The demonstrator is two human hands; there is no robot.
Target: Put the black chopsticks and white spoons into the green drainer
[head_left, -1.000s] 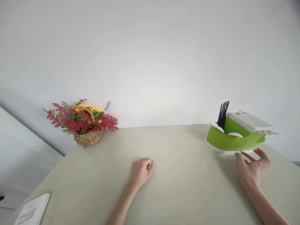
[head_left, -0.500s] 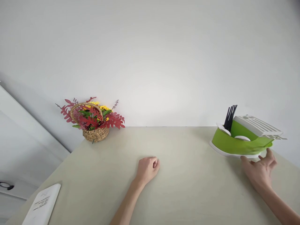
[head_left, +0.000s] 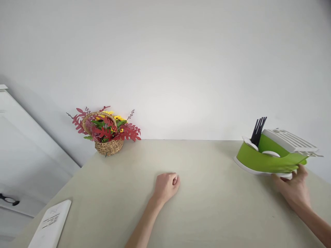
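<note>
On the right side of the table stands a green boat-shaped holder with a white base and a white slotted top. Several black upright utensils and white rounded pieces are in it. My right hand grips its near right end, the thumb at the base edge and the fingers curled round the back corner; some fingertips are hidden. My left hand rests on the table in a loose fist with nothing in it.
A wicker basket of red leaves and yellow flowers stands at the back left. Near the left table edge lies a white flat box with dark printed lines. Beyond that edge is a white cabinet with a black handle. A pale wall closes off the back.
My right hand has closed in on the end of the holder, its fingers less spread. The whole view has shifted slightly, while my left hand stays in its fist.
</note>
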